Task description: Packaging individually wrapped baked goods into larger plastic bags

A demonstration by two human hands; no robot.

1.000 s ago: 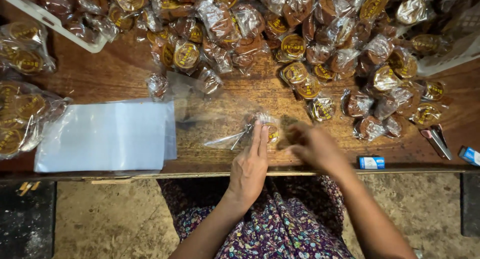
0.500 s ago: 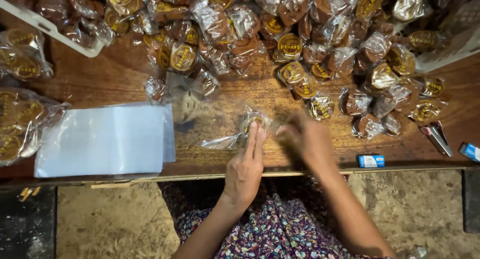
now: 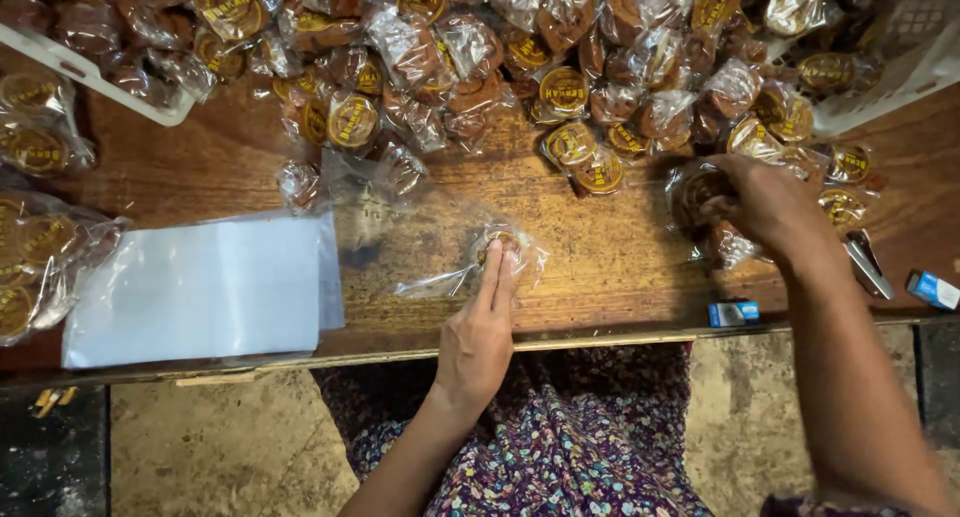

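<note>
Nearest the camera a purple floral-print garment (image 3: 560, 447) covers the person's lap, just below the near edge of the worn brown wooden table (image 3: 620, 267). The left hand (image 3: 478, 339) reaches up over that edge with its fingers straight and pressed together, the fingertips (image 3: 503, 259) resting flat on a small clear plastic bag (image 3: 480, 262) that lies on the bare wood at the middle of the table — a round brown sweet shows inside the bag under the fingertips. To the left, near the edge, lies a flat stack of clear plastic bags with a white sheet showing through (image 3: 205, 287). On the right, at the near edge, a small blue box (image 3: 733, 313) lies on the wood, and a second small blue-and-white box (image 3: 933, 290) sits further right, with a dark metal tool (image 3: 868, 265) between them.

Farther in on the right, the right hand (image 3: 765, 202) is curled around a wrapped round brown sweet with a gold label (image 3: 700, 192), gripping it at the edge of the pile. Beyond both hands a large heap of cellophane-wrapped brown sweets with gold round labels (image 3: 480, 47) spreads across the far side of the table. A white plastic tray (image 3: 90, 72) holds more at the far left — a white plastic basket (image 3: 900, 67) stands at the far right.
</note>
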